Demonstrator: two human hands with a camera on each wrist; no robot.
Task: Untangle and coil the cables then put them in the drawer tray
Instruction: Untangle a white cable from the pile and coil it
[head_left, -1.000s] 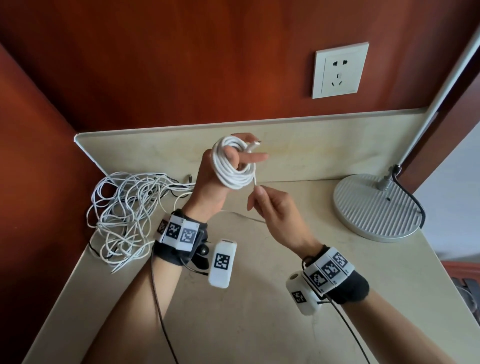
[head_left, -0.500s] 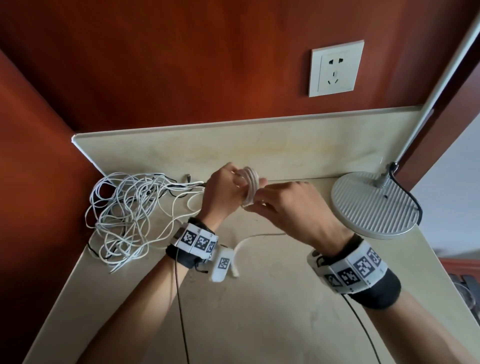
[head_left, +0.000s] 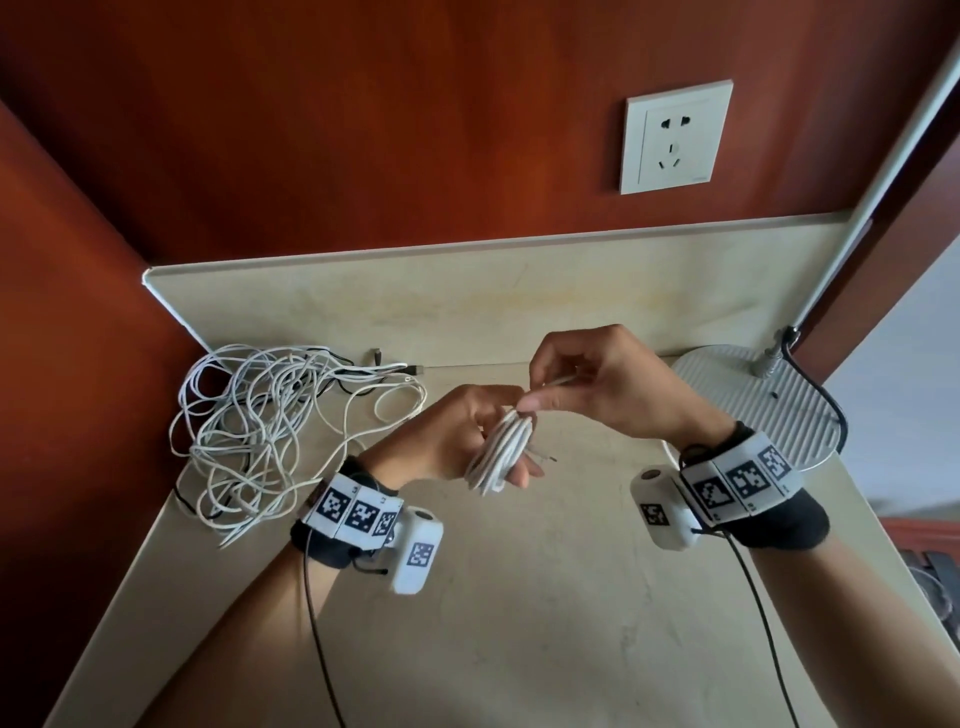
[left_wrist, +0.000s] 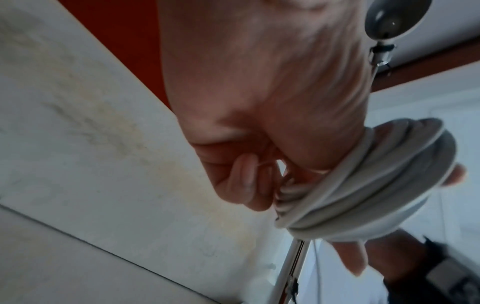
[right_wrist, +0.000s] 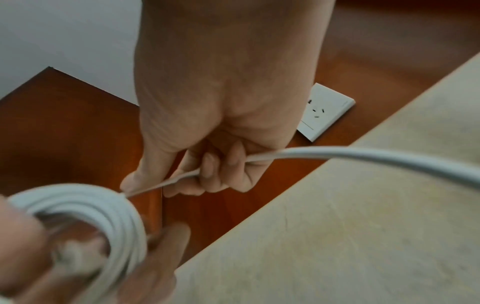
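One beige marble counter (head_left: 519, 623), red-brown walls (head_left: 363, 130)

A room in a home or hotel: red-brown wood wall panels (head_left: 363, 130) behind a beige stone worktop (head_left: 545, 623), a wall socket (head_left: 675, 137) above it, a lamp base (head_left: 769, 405) at its right end.

Both bare forearms reach forward, hands meeting in the middle above the counter. The left hand (head_left: 457, 436) sits palm-side toward the right one, its fingers (left_wrist: 350, 259) threaded through a bundle of coiled white round cable (head_left: 498, 457) wound around them. The right hand (head_left: 602, 384) is a bit higher, knuckles up, thumb and curled fingers (right_wrist: 207, 170) pinching that cable's loose tail.
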